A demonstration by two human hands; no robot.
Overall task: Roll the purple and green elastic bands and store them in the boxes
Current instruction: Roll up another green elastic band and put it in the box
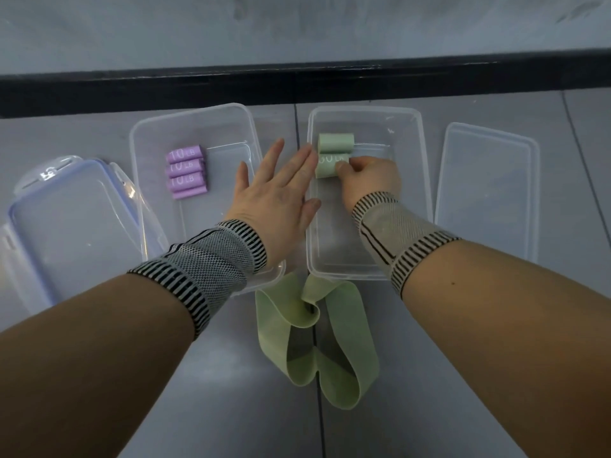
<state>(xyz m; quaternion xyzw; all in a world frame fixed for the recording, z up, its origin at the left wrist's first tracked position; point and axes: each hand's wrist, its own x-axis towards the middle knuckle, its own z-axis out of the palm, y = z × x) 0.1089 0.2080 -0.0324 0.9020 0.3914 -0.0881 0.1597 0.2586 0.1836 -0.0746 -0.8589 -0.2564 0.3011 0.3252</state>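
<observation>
The right clear box (415,160) is the anchor here: inside it near the far end sit two rolled green bands, one loose roll (335,142) at the back and a second roll (327,166) right in front of it, pinched by the right hand (370,180). The left hand (277,190) is flat with fingers spread, fingertips against that box's left wall. Just left of it is the other clear box (148,133) with four rolled purple bands (186,176) stacked in a row. Left of that lies a blue-rimmed lid (76,226); a plain clear lid (486,190) lies on the right side. In front of the right box, an unrolled green band (317,342) lies twisted on the grey table (231,375). Behind the boxes runs a black edge strip (297,84).
</observation>
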